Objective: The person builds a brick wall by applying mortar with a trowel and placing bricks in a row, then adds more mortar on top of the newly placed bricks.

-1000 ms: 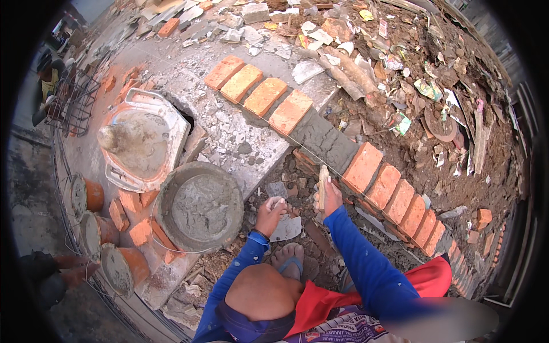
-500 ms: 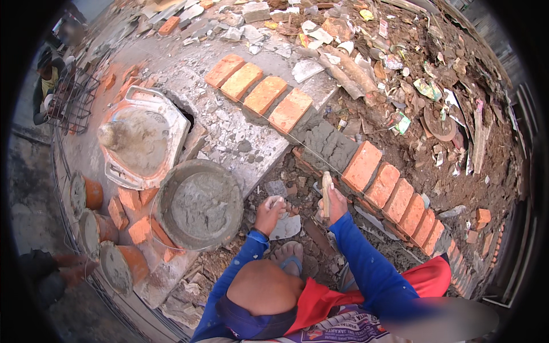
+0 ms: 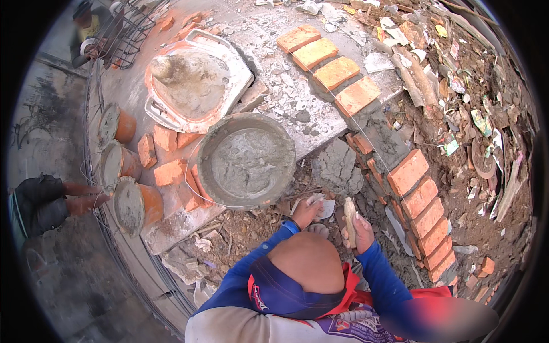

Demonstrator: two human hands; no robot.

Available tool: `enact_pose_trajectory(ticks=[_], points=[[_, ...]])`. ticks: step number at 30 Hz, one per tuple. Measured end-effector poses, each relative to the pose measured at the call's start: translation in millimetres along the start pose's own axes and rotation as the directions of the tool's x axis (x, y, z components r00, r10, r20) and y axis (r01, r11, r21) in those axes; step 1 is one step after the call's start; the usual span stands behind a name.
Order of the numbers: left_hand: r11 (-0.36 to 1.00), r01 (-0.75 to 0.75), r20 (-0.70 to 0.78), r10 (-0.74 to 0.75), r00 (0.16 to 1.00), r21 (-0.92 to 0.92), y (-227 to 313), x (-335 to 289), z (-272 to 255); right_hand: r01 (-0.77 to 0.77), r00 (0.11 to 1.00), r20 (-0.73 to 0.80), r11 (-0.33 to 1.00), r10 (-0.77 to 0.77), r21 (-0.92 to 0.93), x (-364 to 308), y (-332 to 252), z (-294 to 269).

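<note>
My right hand (image 3: 361, 233) grips the wooden handle (image 3: 349, 214) of a trowel. A lump of grey mortar (image 3: 337, 167) sits just beyond the handle, hiding the blade. To its left, my left hand (image 3: 307, 212) is loosely bent with fingers a little apart and nothing visible in it; a flat pale piece (image 3: 326, 209) lies beside it. The wide bucket of mortar (image 3: 247, 161) stands ahead of my left hand. Right of the trowel runs a low brick wall (image 3: 408, 172), with a bed of grey mortar (image 3: 384, 137) between its two rows of bricks and a string stretched along it.
A white basin (image 3: 243, 71) with cement residue stands behind the bucket. Several orange pails (image 3: 151, 207) and loose bricks (image 3: 170, 172) are at left. One person (image 3: 94, 34) is beside a wire cage at far left, another's legs (image 3: 71, 197) below. Rubble covers the right side.
The view has shifted, so the bucket and wall sit farther right. The mortar lump now shows beyond the trowel handle; my right hand still holds it. My left hand's fingers look looser.
</note>
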State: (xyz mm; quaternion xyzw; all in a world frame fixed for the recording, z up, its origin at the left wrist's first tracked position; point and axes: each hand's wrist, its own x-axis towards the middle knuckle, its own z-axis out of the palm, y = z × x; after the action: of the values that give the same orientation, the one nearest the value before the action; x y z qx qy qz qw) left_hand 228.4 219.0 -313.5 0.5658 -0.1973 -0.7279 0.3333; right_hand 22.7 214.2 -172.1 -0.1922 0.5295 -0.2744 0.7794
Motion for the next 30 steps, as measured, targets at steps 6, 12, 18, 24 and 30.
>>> enact_pose_trajectory(ticks=[6, 12, 18, 24, 30], points=[[0.981, 0.145, 0.36, -0.182, 0.915, 0.128, 1, -51, 33, 0.287, 0.958, 0.116, 0.842, -0.264, -0.456, -41, -57, 53], [0.974, 0.066, 0.565, -0.179, 0.805, 0.216, 0, -59, 31, 0.534, 0.663, 0.522, -0.15, -0.537, -0.832, -24, -101, 124], [0.961, -0.017, 0.599, -0.157, 0.785, 0.275, -19, -36, 43, 0.597, 0.467, 0.449, -0.103, -0.761, -0.795, -11, -83, 101], [0.927, 0.124, 0.436, -0.281, 0.855, 0.355, -45, -23, 36, 0.322, 0.712, -0.26, 0.633, -0.652, -0.704, -37, -67, 10], [0.909, 0.133, 0.405, -0.303, 0.863, 0.396, -46, -17, 33, 0.244, 0.756, -0.577, 0.951, -0.309, -0.189, 10, -126, -7]])
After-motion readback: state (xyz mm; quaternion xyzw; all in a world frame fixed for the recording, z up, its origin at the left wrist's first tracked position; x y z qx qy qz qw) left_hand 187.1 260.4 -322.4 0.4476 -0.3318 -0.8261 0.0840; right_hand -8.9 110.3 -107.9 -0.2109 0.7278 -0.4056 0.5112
